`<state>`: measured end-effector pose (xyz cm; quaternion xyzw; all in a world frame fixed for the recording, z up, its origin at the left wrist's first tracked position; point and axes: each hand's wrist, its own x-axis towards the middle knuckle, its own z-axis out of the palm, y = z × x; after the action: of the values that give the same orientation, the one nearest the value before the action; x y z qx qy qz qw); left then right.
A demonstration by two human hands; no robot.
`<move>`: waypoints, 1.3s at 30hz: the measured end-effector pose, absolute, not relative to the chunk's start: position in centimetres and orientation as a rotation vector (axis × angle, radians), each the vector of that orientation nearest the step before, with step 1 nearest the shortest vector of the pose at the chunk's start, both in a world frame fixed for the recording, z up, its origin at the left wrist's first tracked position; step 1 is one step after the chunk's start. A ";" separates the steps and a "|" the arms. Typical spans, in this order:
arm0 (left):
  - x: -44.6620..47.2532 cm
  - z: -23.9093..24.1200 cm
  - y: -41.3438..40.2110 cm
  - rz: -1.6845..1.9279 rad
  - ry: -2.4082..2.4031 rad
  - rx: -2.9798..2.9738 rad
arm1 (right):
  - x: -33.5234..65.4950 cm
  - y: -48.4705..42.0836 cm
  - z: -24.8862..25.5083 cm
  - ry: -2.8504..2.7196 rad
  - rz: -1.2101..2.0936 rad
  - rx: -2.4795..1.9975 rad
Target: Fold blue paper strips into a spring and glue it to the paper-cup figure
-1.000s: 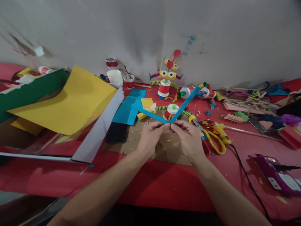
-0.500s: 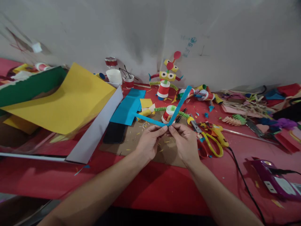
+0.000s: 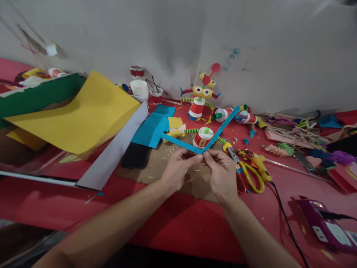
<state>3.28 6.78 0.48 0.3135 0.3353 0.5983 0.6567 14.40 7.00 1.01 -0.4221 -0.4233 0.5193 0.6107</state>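
Clutter covers the red table (image 3: pixel 178 223) under a smudged pale wall (image 3: pixel 167 37), and over a brown cardboard sheet (image 3: pixel 156 167) the left hand (image 3: pixel 177 169) and right hand (image 3: pixel 223 173) meet, fingertips pinched tight on the fold of a blue paper strip (image 3: pixel 223 126). It is bent into a wide V just above the cardboard, both arms rising toward the wall. A red-banded paper cup (image 3: pixel 203 137) sits between those arms, yellow scissors (image 3: pixel 252 175) lie just right of the right hand, and a dark phone (image 3: pixel 136 155) and big yellow sheet (image 3: pixel 80 115) lie off left.
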 end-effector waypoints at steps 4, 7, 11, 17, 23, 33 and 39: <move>2.8 0.8 7.2 1.297 0.759 0.828 | 14.9 7.4 1.6 -0.866 1.385 -0.952; 2.1 1.0 7.8 1.276 0.801 0.977 | 15.2 7.7 2.0 -0.774 1.537 -0.994; 1.2 1.2 8.6 1.372 0.817 1.209 | 15.2 7.7 1.9 -0.733 1.623 -1.010; 0.9 1.3 8.8 1.429 0.814 1.295 | 15.1 7.6 1.6 -0.838 1.660 -0.964; 0.8 1.2 8.7 1.448 0.873 1.395 | 14.9 7.3 1.8 -0.921 1.630 -0.973; 1.3 1.1 8.4 1.399 0.795 1.308 | 14.4 6.9 1.9 -0.954 1.430 -0.940; 1.7 0.9 8.3 1.320 0.756 1.085 | 14.5 7.1 1.4 -0.918 1.339 -1.076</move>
<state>1.66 8.28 0.86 0.4670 0.3255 0.5681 0.5944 14.45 7.12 1.41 -0.4571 -0.3899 0.5684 0.5621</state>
